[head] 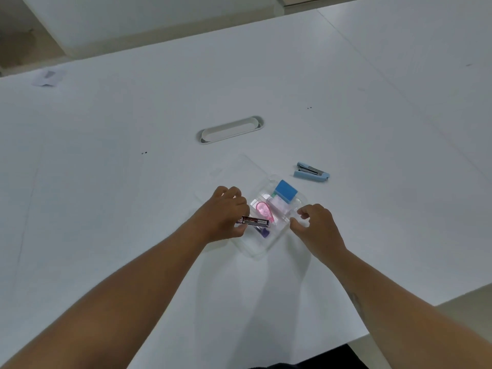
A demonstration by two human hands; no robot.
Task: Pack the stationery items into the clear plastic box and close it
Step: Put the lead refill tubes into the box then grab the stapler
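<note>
Head view looks down at a white table (pixel 133 182) with two bare arms reaching out over it. A clear box (pixel 262 242) sits on the table between the hands, and its clear lid (pixel 239 169) lies open on the far left side, flat on the table. The left hand (pixel 226 214) is at the left edge of the box, and its fingers and thumb pinch one end of a dark red lead case (pixel 255 221). The case lies across the near part of the box. It has a white label and some print on it, but the words are too blurred to read. The right hand (pixel 315 225) is at the right edge of the box, with its fingers curled; I cannot tell if it grips the box wall or only touches it. Inside the box are a pink thing (pixel 263 209), a small purple thing (pixel 263 231) under the case, a pale pink pack (pixel 281 206), and a blue block (pixel 286 191) in the far corner. A light blue stapler (pixel 311 172) lies on the table, outside the box, just past it on the far right. An oval slot (pixel 231 129) is cut into the table farther away. A scrap of paper (pixel 48 77) lies far off on the left.
</note>
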